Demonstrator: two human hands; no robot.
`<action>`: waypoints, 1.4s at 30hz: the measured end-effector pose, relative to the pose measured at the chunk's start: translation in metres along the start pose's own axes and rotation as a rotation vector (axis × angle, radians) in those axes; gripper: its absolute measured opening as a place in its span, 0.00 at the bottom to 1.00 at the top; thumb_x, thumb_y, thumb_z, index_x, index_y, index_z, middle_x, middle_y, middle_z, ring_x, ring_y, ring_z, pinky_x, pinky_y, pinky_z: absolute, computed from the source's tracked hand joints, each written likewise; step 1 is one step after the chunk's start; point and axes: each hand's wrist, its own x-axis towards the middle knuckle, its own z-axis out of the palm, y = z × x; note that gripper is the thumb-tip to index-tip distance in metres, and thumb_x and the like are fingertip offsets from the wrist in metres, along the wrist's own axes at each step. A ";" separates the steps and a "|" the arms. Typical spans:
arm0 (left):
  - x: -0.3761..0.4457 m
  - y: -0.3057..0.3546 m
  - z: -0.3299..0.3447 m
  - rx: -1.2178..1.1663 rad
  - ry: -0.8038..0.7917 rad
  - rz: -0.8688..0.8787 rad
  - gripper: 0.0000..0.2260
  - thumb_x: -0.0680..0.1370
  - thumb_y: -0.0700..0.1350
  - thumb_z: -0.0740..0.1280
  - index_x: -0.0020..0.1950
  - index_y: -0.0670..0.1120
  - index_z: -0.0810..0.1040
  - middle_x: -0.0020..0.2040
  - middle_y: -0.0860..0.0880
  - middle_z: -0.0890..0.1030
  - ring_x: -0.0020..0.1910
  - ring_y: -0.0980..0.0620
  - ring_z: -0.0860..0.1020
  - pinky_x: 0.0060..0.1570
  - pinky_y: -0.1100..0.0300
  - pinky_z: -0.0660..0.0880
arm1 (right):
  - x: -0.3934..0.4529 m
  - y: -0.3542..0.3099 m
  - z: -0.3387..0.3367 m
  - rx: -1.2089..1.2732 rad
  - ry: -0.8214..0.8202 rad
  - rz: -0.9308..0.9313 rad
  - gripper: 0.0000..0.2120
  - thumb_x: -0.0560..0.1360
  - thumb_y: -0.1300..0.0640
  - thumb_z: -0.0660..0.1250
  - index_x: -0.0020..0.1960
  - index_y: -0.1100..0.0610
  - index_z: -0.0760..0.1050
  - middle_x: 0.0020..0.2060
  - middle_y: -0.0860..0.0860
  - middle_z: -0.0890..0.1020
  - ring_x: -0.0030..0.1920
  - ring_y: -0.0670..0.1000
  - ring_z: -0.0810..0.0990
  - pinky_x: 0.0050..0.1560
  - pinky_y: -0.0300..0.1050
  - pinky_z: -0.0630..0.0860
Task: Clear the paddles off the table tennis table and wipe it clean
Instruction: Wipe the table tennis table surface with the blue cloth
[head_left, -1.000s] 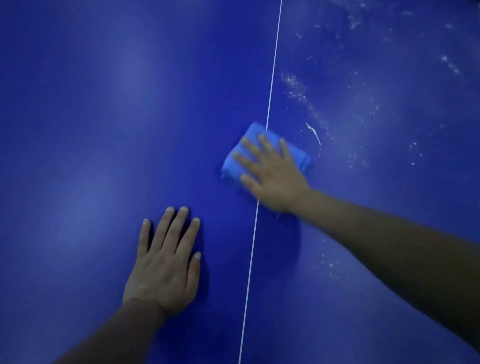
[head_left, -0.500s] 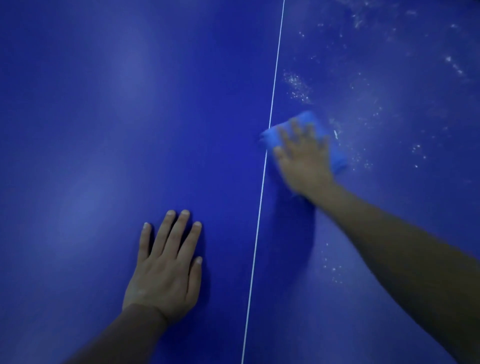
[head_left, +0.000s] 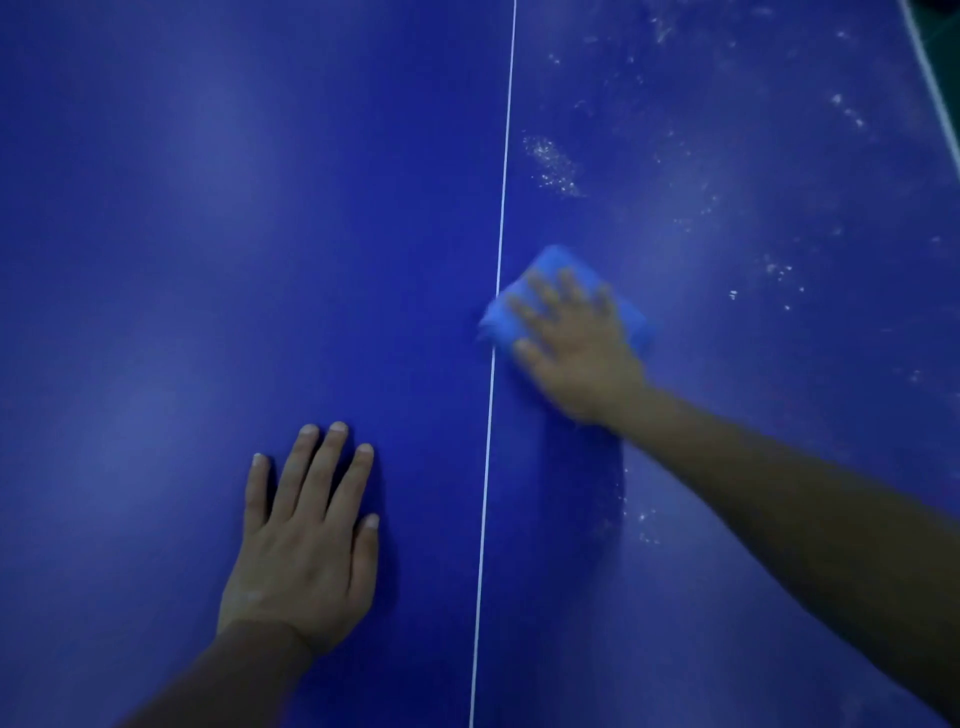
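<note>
Fingers spread, right hand (head_left: 576, 348) presses folded light-blue cloth (head_left: 540, 270) on dark blue table (head_left: 208, 208), right of white centre line (head_left: 501, 208); left hand (head_left: 306, 540) rests flat, holding nothing.

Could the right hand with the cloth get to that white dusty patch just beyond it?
Probably yes: the right hand presses the cloth flat, and only bare table lies between it and the dust patch.
</note>
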 end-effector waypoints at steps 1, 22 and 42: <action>-0.001 0.000 0.000 0.001 -0.002 -0.001 0.27 0.80 0.52 0.52 0.76 0.41 0.69 0.79 0.42 0.63 0.79 0.41 0.57 0.74 0.34 0.52 | 0.000 0.034 -0.003 -0.038 0.003 0.200 0.27 0.84 0.45 0.49 0.80 0.52 0.60 0.79 0.57 0.60 0.78 0.66 0.59 0.73 0.72 0.56; -0.002 0.004 -0.005 -0.013 -0.021 -0.026 0.28 0.80 0.52 0.49 0.78 0.42 0.66 0.80 0.42 0.61 0.80 0.42 0.54 0.76 0.34 0.50 | -0.036 0.053 -0.009 0.038 -0.061 0.376 0.31 0.81 0.38 0.45 0.81 0.48 0.57 0.81 0.52 0.56 0.80 0.60 0.52 0.75 0.69 0.50; 0.000 0.004 -0.001 -0.019 -0.001 -0.051 0.29 0.80 0.53 0.49 0.79 0.44 0.64 0.80 0.43 0.60 0.81 0.44 0.52 0.77 0.38 0.46 | -0.170 0.001 -0.002 0.039 -0.042 0.220 0.28 0.82 0.39 0.49 0.79 0.48 0.62 0.79 0.54 0.61 0.79 0.63 0.57 0.72 0.73 0.55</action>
